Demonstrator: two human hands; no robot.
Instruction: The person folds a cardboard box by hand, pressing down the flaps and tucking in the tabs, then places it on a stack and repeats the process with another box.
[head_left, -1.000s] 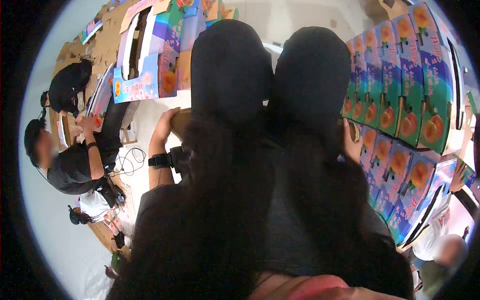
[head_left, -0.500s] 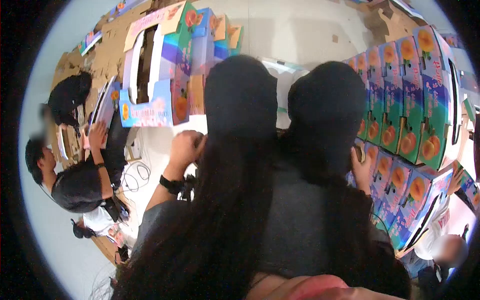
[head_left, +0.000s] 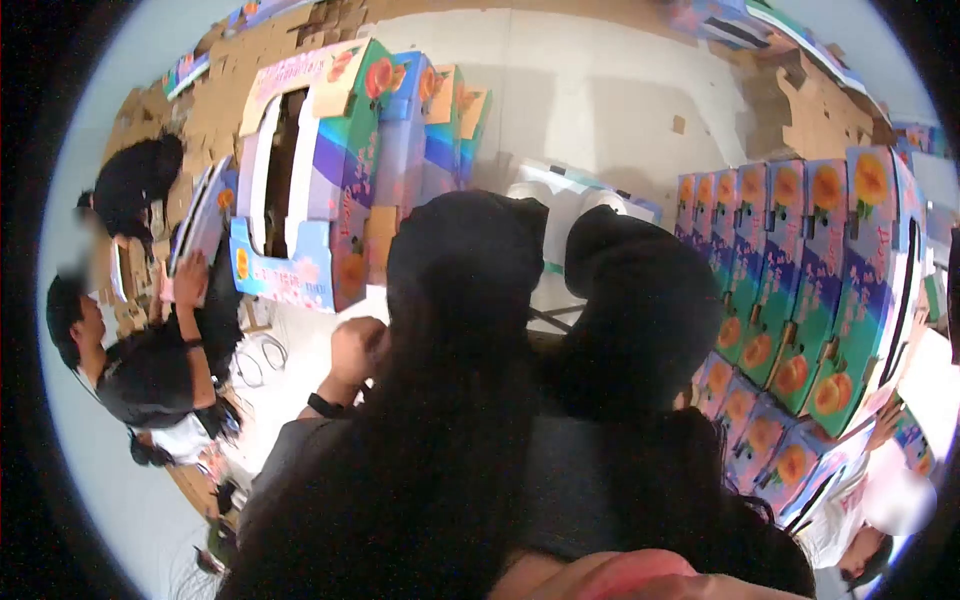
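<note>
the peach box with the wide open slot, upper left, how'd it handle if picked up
The peach box would probably stay stiff, since it looks square-cornered. It might flex around the slot, where it looks open. Weight is hard to guess with the inside dark.

Head-high view, forward and down
</note>
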